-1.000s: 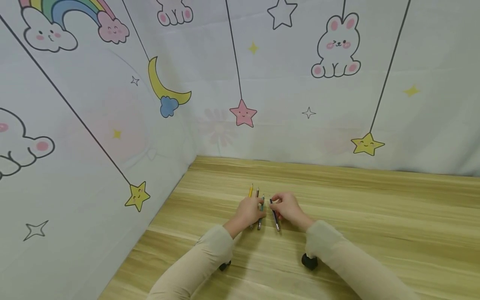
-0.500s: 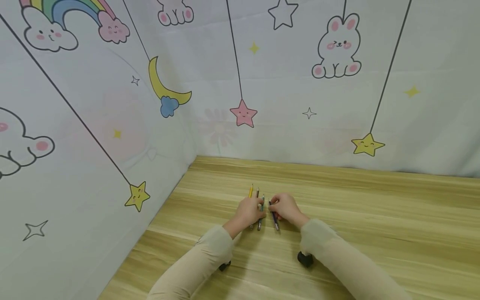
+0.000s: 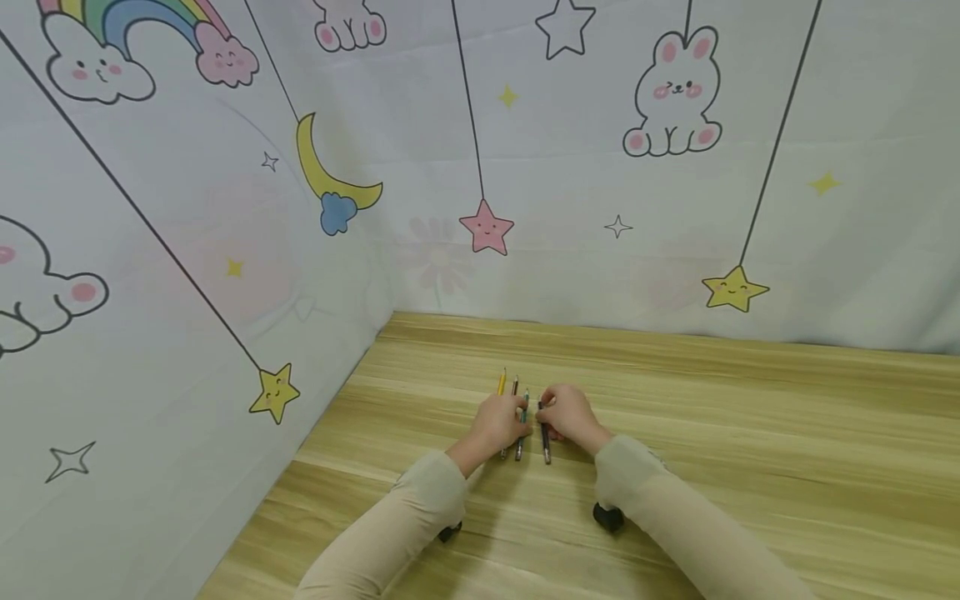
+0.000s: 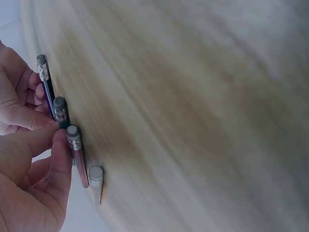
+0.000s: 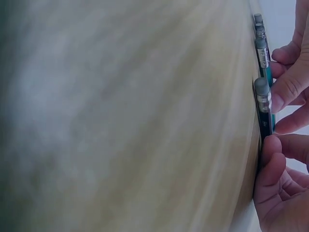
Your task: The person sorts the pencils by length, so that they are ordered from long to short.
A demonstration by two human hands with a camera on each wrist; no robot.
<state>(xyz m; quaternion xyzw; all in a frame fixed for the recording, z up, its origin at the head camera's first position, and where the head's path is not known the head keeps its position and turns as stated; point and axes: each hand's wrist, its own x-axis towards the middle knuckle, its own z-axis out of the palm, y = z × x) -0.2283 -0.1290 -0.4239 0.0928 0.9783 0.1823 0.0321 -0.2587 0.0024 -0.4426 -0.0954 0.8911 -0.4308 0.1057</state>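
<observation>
Four pencils with grey eraser ends lie side by side on the table, tips pointing away. My left hand pinches the teal pencil between thumb and finger. Under that hand run the brown pencil and the yellow pencil, their middles hidden. My right hand pinches the dark blue pencil near its far end, a small gap from the teal one. In the left wrist view the reddish-brown pencil sits close beside the left fingers. The right wrist view has the dark blue pencil nearest.
The wood-grain table stretches out to the right and front. White cloth printed with cartoon figures stands along the back and left edges. Dark wrist-worn devices hang below the sleeves.
The right hand has moved slightly left with the dark blue pencil, whose eraser end has swung left, so it lies straighter beside the others. The left hand has stayed put.
</observation>
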